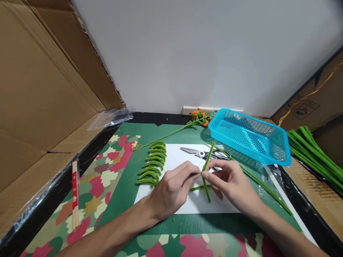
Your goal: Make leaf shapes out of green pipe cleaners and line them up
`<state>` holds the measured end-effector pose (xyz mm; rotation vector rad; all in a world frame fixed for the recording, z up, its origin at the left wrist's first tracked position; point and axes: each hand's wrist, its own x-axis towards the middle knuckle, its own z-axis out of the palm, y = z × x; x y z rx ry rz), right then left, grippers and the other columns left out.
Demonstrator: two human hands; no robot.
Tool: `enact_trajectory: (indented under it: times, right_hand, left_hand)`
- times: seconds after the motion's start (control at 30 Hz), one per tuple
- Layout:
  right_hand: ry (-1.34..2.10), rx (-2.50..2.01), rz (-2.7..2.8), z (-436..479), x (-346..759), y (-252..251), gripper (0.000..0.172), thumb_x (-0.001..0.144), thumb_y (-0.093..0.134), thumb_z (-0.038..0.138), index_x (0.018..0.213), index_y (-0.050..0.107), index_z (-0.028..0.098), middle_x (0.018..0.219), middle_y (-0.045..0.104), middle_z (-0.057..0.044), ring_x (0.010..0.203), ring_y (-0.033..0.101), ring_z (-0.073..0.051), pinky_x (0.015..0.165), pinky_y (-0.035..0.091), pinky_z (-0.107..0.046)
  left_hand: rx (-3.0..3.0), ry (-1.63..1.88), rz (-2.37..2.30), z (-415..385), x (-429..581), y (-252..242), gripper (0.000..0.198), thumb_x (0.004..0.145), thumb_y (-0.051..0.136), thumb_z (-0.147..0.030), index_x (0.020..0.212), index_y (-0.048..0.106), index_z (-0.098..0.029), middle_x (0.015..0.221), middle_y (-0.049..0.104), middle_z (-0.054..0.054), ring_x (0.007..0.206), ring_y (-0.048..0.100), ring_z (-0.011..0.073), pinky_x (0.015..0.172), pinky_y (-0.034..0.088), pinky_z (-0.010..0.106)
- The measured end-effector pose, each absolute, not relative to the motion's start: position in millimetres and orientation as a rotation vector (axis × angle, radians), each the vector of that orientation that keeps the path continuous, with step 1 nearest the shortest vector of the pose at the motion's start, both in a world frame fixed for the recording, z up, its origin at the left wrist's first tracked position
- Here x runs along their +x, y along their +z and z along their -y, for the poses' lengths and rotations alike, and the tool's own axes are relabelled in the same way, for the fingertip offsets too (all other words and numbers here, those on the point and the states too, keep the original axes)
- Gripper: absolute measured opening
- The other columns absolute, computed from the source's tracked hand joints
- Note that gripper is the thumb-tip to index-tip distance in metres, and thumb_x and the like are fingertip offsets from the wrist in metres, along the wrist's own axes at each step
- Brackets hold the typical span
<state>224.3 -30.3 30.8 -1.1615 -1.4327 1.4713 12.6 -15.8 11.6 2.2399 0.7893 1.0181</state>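
Left hand [175, 189] and right hand [233, 176] pinch a fuzzy green stem [210, 153]

The stem is held near its middle, slanting up and away from the fingertips, with its lower end hanging below them. Left thumb and forefinger are closed together on it, the other fingers folded. Right thumb and forefinger meet it from the other side, also closed; the remaining fingers are loosely bent. Both hands are above a sheet of white paper [173, 157]. A short green piece [197, 188] shows just under the fingertips; I cannot tell whether it is held or lying loose.

Left of the fingers, curved green pieces [154, 164] lie stacked in a neat row. Just beyond the fingers are open scissors [198, 152], and farther off, orange flowers [197, 115]. Beyond and to the right stands a blue basket [241, 137]. A long green stem [265, 188] lies right of the fingers, and a green bundle [316, 155] well out right.
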Motion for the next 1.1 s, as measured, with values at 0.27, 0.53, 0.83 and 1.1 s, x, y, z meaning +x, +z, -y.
enact_trajectory:
  times: [0.27, 0.53, 0.83, 1.1]
  right_hand:
    - [0.867, -1.138, 1.695, 32.6, 223.1, 19.1, 0.025, 0.105, 0.059, 0.034, 0.084, 0.059, 0.020, 0.068, 0.049, 0.004, 0.059, 0.046, -0.012, 0.053, 0.034, -0.024]
    - [1.288, -1.055, 1.414, 18.4, 226.6, 12.1, 0.043, 0.098, 0.069, 0.051, 0.072, 0.059, 0.017, 0.059, 0.052, 0.004, 0.050, 0.042, -0.008, 0.047, 0.031, -0.022]
    - [1.818, -0.985, 1.093, 10.5, 232.3, 11.9, 0.047, 0.086, 0.078, 0.054, 0.064, 0.063, 0.015, 0.054, 0.061, 0.000, 0.034, 0.045, -0.008, 0.034, 0.037, -0.021]
    - [1.030, -1.142, 1.531, 11.2, 237.1, 21.2, 0.037, 0.091, 0.078, 0.048, 0.074, 0.076, 0.016, 0.072, 0.062, -0.003, 0.068, 0.050, -0.014, 0.060, 0.039, -0.026]
  left_hand:
    - [1.443, 0.802, -0.870, 14.2, 21.0, 23.6, 0.025, 0.109, 0.052, -0.046, 0.102, 0.054, -0.022, 0.074, 0.056, -0.005, 0.061, 0.054, 0.0101, 0.055, 0.040, 0.021]
    - [1.234, 0.918, -0.828, 10.5, 25.1, 16.8, 0.028, 0.103, 0.064, -0.044, 0.092, 0.057, -0.019, 0.079, 0.063, -0.002, 0.050, 0.057, 0.0083, 0.044, 0.035, 0.020]
    - [1.326, 0.958, -0.904, 13.4, 24.0, 17.6, 0.028, 0.101, 0.070, -0.042, 0.092, 0.064, -0.016, 0.073, 0.067, -0.001, 0.052, 0.053, 0.0071, 0.051, 0.040, 0.020]
    - [1.240, 0.936, -0.908, 7.8, 21.0, 21.6, 0.034, 0.097, 0.074, -0.043, 0.083, 0.065, -0.013, 0.073, 0.070, 0.002, 0.044, 0.050, 0.0045, 0.041, 0.032, 0.017]
